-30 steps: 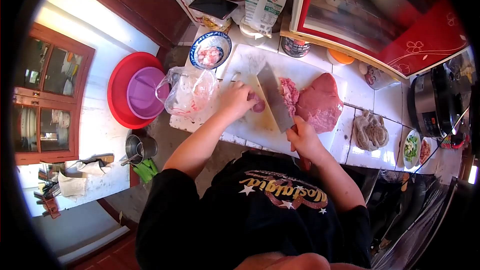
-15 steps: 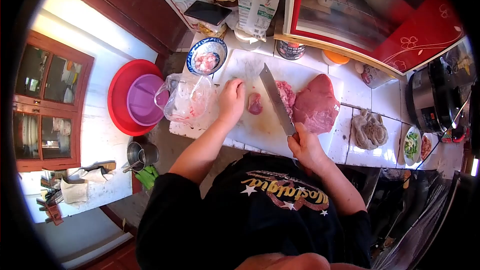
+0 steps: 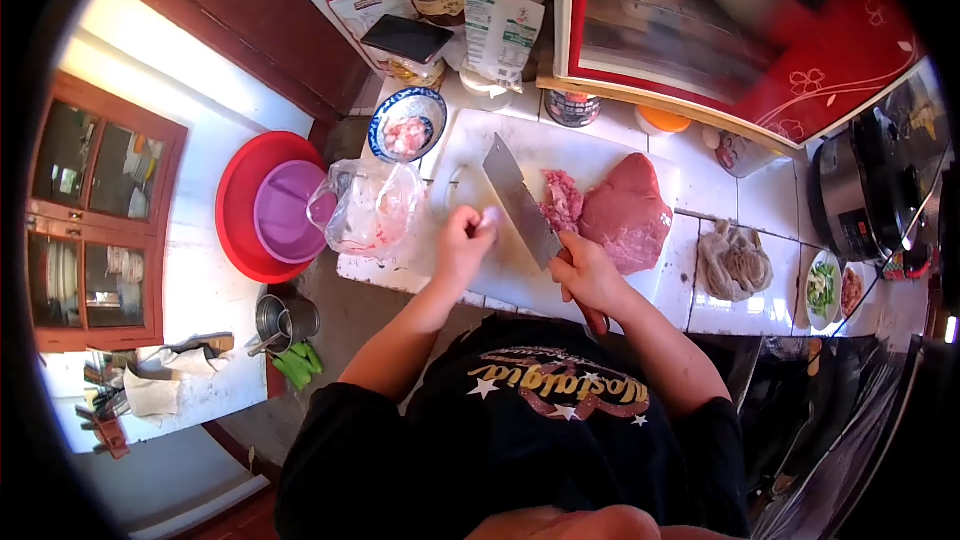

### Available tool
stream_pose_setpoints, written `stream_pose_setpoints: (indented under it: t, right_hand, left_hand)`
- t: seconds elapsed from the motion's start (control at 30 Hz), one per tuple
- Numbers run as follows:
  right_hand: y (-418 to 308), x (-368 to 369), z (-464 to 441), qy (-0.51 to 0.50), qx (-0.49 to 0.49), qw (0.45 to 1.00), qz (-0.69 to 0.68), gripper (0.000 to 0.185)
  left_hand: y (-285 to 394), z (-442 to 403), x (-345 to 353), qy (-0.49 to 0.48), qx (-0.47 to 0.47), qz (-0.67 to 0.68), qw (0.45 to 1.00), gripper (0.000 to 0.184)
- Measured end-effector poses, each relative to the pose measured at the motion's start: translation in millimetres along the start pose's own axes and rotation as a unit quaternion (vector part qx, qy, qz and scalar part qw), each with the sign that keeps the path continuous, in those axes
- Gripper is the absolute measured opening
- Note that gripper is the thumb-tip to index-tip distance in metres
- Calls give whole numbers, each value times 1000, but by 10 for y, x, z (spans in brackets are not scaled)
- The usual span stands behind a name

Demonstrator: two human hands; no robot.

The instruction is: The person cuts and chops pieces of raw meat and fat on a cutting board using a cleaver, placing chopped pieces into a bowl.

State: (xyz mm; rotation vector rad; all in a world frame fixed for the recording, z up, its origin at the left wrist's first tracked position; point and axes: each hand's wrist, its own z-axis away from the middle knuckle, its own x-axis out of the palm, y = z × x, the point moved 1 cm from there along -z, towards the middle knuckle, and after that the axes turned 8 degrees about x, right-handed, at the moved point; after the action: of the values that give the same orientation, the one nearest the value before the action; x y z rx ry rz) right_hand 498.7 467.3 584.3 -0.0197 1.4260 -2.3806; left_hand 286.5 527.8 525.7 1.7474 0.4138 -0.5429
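My right hand (image 3: 588, 278) is wrapped around the handle of a wide cleaver (image 3: 518, 198), its blade slanting over the white cutting board (image 3: 600, 148). Fingers pinched, my left hand (image 3: 463, 243) is left of the blade with a small pale-pink piece of meat (image 3: 490, 217) at the fingertips. The piece is partly hidden and blurred. Right of the blade lies a pile of cut meat (image 3: 562, 202), beside a large slab of raw meat (image 3: 628, 218). A clear plastic bag (image 3: 368, 208) with reddish smears lies to the left of my left hand.
A blue-and-white bowl (image 3: 378, 130) holds pale pieces at the board's upper left. Red and purple basins (image 3: 232, 210) stand farther left. A crumpled cloth (image 3: 735, 260) and a plate of chopped greens (image 3: 822, 290) are on the right. A red-framed cabinet (image 3: 690, 100) borders the back.
The small piece of meat has left its spot on the board and shows at my left fingertips. My left hand has moved down. The cleaver and my right hand have shifted left.
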Motion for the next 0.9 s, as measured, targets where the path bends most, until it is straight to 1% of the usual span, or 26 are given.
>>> stream_pose_setpoints:
  t: [0.03,0.07,0.1,0.13,0.17,0.2,0.23,0.27,0.3,0.33,0.37,0.4,0.43,0.47,0.5,0.53,0.6,0.63,0.7,0.73,0.8,0.83,0.9]
  right_hand:
    - [49,6,13,-5,2,1000,-18,16]
    - [87,12,31,-11,4,999,-37,16]
    - [71,18,114,16,8,999,-48,16]
    - [59,27,188,42,12,997,-58,15]
    - [75,25,247,40,13,997,-58,15]
    - [106,-1,309,68,21,996,-53,15]
    - [127,-26,368,96,28,994,-48,15]
    - [120,-47,430,97,30,994,-49,15]
    - [102,-65,489,93,27,994,-59,14]
    - [89,-65,526,90,23,993,-72,13]
    - [86,-48,547,93,25,992,-78,13]
    - [87,-26,571,109,13,993,-44,13]
    - [96,-2,592,124,2,992,-10,14]
    - [109,24,599,127,5,992,-14,14]
    - [104,52,596,132,-14,991,23,15]
    - [88,81,583,137,-34,988,62,16]
    - [18,130,596,143,-37,986,82,18]
    - [30,166,601,151,-57,980,117,18]
    - [62,221,619,168,-87,966,176,17]
    - [69,234,634,168,-86,966,177,17]
    - [78,278,655,162,-98,958,215,18]
    - [92,304,658,163,-94,958,214,18]
    - [117,346,662,174,-102,944,261,18]
  left_hand:
    - [91,-57,-52,-7,-32,154,988,23]
    - [182,-121,-92,-12,-63,303,951,20]
    - [221,-172,-108,-39,-37,269,962,13]
    - [281,-227,-109,-38,-38,269,962,13]
    - [363,-275,-78,-58,-77,262,960,14]
    - [404,-305,-35,-79,-116,254,957,16]
    - [128,-279,130,-71,-93,187,975,23]
    - [226,-272,99,-74,-94,187,975,23]
    - [415,-269,22,-139,-47,2,989,20]
    - [532,-259,-22,-200,5,-185,962,18]
    - [546,-236,-32,-170,-23,-149,974,23]
    - [455,-228,-7,-177,-21,-151,972,23]
    - [314,-222,24,-87,67,-161,981,24]
    - [314,-238,18,7,155,-167,974,25]
    - [311,-250,25,-5,185,-161,969,20]
    - [318,-271,43,-8,188,-160,969,20]
    - [334,-288,118,-111,177,-142,968,17]
    - [337,-281,161,-112,178,-141,967,17]
    - [342,-217,234,-105,145,-158,971,15]
    - [349,-183,228,-105,144,-157,971,15]
    - [398,-161,181,-100,86,-159,978,17]
    - [363,-158,197,-104,87,-157,978,17]
    - [297,-155,237,-114,72,-151,979,17]
